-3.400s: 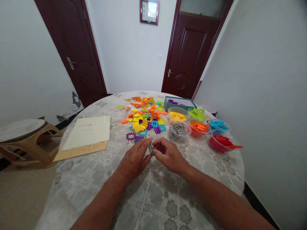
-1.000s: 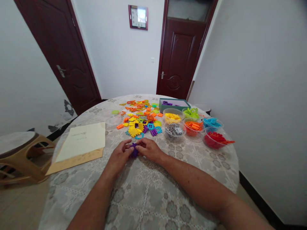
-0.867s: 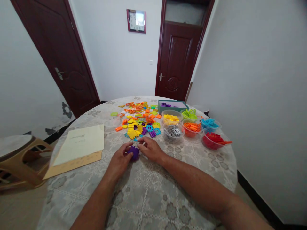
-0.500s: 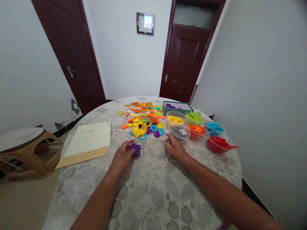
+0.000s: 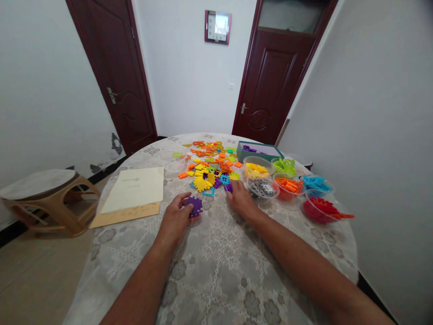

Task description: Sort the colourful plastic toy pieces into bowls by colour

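Purple notched plastic building pieces are held in my left hand, thumb on top and fingers around the side, just over the tablecloth. My right hand reaches to the near edge of a loose pile, its fingertips on a purple piece; the fingers partly hide it. Right beside that lie a blue square piece and a yellow gear-like piece. The pile of orange pieces and other colours spreads toward the far side of the table.
Clear bowls of sorted pieces stand at right: yellow, grey, orange, green, blue and red. Behind them is a green box with purple pieces. Papers lie at left; a stool stands beyond.
My right hand has moved from beside the grey bowl to the purple piece at the pile's edge. My left hand keeps hold of its purple pieces. The view has shifted slightly.
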`<state>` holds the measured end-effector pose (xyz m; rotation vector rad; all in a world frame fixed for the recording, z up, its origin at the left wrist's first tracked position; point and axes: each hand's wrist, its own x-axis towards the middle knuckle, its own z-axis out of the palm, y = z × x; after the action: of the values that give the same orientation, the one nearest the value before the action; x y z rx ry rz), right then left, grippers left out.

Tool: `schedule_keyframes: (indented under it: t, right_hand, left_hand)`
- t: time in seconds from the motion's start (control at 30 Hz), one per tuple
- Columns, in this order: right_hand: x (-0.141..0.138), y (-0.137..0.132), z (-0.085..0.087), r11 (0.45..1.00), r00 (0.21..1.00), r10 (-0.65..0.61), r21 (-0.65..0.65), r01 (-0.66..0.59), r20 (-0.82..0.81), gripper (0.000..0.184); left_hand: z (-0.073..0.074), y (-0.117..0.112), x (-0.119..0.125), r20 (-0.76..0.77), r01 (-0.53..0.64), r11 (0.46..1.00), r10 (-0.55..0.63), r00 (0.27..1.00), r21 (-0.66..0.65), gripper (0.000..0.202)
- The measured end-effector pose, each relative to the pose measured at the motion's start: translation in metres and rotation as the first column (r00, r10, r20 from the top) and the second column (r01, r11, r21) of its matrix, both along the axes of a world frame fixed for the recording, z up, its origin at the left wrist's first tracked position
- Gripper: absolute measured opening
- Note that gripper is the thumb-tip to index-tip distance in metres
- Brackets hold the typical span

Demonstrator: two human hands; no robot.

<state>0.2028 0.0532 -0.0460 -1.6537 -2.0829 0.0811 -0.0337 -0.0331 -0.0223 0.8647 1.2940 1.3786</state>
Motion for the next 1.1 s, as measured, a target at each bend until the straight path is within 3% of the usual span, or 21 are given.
schedule_keyframes:
  t: [0.17, 0.33, 0.43, 0.57, 0.83, 0.9, 0.97, 1.1]
  right_hand:
    - [-0.01, 0.01, -0.009, 0.991, 0.991, -0.113, -0.062, 0.118, 0.077, 0.049]
    - [-0.001, 0.004, -0.02, 0.998, 0.998, -0.036, 0.043, 0.038, -0.054, 0.048]
    - [0.002, 0.003, -0.021, 0.998, 0.997, -0.014, 0.061, 0.019, -0.075, 0.046]
    - [0.002, 0.004, -0.02, 0.997, 0.996, -0.021, 0.079, 0.028, -0.085, 0.045]
    - [-0.001, 0.0, -0.014, 0.999, 0.978, 0.03, 0.042, -0.022, -0.208, 0.042]
    - [-0.007, -0.005, -0.011, 0.995, 0.94, 0.095, 0.019, -0.094, -0.327, 0.042]
    - [-0.018, -0.012, -0.006, 0.98, 0.855, 0.16, -0.026, -0.199, -0.493, 0.039]
    - [-0.045, -0.036, 0.003, 0.888, 0.648, 0.219, -0.126, -0.442, -0.729, 0.038]
  left_hand:
    - [-0.003, -0.001, 0.004, 0.148, 0.073, 0.996, -0.063, 0.987, -0.057, 0.043]
    - [0.003, 0.0, 0.003, 0.336, 0.071, 0.989, -0.023, 0.942, -0.132, 0.033]
    - [0.007, -0.001, -0.001, 0.406, 0.066, 0.989, -0.007, 0.914, -0.133, 0.038]
    - [0.012, -0.004, -0.002, 0.421, 0.053, 0.992, -0.002, 0.907, -0.111, 0.049]
    - [0.011, -0.004, -0.002, 0.365, 0.046, 0.995, -0.01, 0.931, -0.09, 0.051]
    - [0.009, -0.004, -0.002, 0.35, 0.044, 0.995, -0.008, 0.937, -0.093, 0.053]
    - [0.008, -0.005, -0.001, 0.318, 0.04, 0.995, -0.008, 0.948, -0.094, 0.055]
    - [0.007, -0.006, 0.004, 0.249, 0.048, 0.995, -0.027, 0.968, -0.082, 0.053]
